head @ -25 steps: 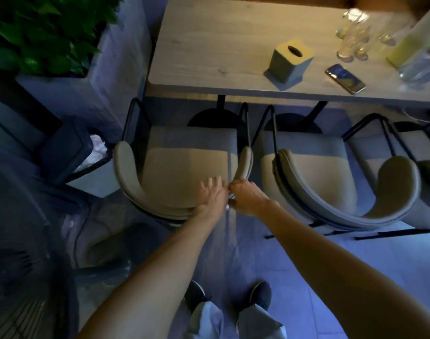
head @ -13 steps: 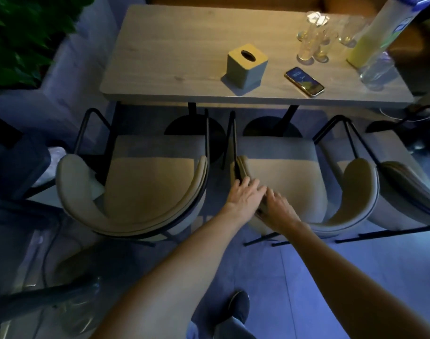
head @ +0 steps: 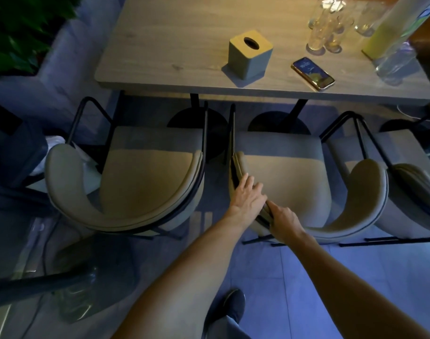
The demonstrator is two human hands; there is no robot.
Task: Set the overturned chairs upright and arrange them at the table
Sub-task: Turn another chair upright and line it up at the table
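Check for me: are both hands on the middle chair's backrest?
Touching. The head view shows the left hand lying flat over the middle chair's backrest rim, and the right hand gripping the same rim just beside it.

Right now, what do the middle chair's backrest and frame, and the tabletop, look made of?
Middle chair, both hands on its backrest: beige upholstery, matte, probably fabric or faux leather; soft rolled edge. Its frame: thin black tube, likely painted metal. Table: pale wood grain with a knot, matte; solid wood or laminate, can't tell.
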